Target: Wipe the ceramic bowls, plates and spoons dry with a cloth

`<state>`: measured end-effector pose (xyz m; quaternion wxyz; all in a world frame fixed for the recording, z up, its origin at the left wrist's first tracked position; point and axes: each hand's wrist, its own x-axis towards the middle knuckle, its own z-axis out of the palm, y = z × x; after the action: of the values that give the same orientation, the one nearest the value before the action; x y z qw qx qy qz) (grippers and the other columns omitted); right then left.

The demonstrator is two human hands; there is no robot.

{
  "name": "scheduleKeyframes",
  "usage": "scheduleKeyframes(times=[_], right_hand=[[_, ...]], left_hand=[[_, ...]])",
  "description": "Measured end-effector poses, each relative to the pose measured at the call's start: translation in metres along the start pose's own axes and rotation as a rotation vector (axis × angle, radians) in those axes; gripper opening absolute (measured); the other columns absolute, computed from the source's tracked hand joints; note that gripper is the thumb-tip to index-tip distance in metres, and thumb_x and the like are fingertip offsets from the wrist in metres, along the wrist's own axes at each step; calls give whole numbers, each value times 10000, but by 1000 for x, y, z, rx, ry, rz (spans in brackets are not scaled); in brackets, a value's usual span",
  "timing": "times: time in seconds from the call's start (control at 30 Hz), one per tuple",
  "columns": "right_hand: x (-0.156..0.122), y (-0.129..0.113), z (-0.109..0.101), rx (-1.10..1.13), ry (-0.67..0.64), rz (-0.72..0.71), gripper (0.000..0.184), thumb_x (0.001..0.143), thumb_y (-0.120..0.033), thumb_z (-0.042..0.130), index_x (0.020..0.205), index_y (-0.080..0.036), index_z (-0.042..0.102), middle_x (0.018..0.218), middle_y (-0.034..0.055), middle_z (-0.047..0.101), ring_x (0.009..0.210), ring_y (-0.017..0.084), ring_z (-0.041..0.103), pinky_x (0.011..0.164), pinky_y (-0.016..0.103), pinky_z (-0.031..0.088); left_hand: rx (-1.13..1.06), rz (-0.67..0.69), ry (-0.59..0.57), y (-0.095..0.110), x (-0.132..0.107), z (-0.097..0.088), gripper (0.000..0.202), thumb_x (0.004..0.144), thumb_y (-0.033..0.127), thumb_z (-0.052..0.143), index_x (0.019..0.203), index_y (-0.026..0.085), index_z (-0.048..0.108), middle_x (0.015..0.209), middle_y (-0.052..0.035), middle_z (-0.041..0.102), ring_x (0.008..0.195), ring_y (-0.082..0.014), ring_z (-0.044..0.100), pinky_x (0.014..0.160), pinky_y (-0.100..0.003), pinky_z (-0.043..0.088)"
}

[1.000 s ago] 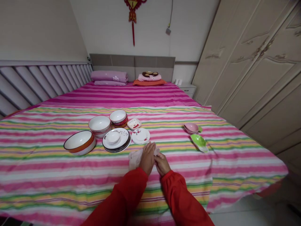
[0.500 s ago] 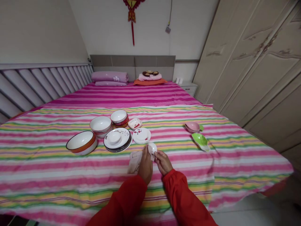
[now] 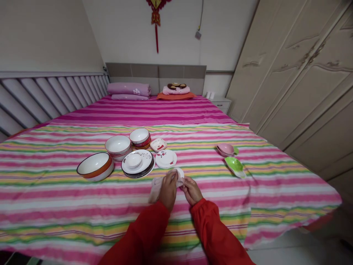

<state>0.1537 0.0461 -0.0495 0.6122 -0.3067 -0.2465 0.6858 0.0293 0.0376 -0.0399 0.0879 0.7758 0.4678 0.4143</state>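
Note:
A small white dish [image 3: 180,172] is held up in front of me, partly covered by my fingers and a cloth. My right hand [image 3: 191,189] pinches its near right edge. My left hand [image 3: 168,188] is closed on a pale cloth [image 3: 156,188] and presses it against the dish; the rest of the cloth hangs to the left. Just beyond are small white plates with red flowers [image 3: 166,159]. To their left, a stack of dark-edged plates [image 3: 138,169] carries several small white dishes [image 3: 133,161].
An orange-banded bowl [image 3: 95,167], white bowls [image 3: 118,145], more bowls [image 3: 139,137] and square dishes [image 3: 158,144] stand at the left. A pink bowl [image 3: 226,148] and a green leaf-shaped dish [image 3: 234,165] lie at the right, all on a striped bedsheet [image 3: 116,206].
My left hand with the cloth has shifted slightly left and turned over the dish, covering more of its face. My right hand keeps its pinch in nearly the same place.

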Motion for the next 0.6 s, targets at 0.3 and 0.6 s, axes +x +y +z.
scheduleKeyframes(times=[0.3, 0.6], right_hand=[[0, 0, -1, 17, 13, 9, 197, 567, -247, 788, 717, -161, 693, 496, -45, 524, 472, 70, 430, 494, 204, 369], [3, 7, -4, -55, -30, -5, 119, 547, -184, 752, 610, -160, 653, 463, -44, 517, 439, 72, 406, 458, 207, 319]], left_hand=[[58, 9, 17, -4, -16, 3, 441, 828, 91, 349, 1241, 137, 497, 1211, -149, 528, 1119, -237, 480, 956, -425, 409], [-68, 1, -84, 15, 28, 1, 349, 783, 97, 434, 1097, 134, 582, 1137, -130, 591, 1108, -235, 485, 982, -441, 374]])
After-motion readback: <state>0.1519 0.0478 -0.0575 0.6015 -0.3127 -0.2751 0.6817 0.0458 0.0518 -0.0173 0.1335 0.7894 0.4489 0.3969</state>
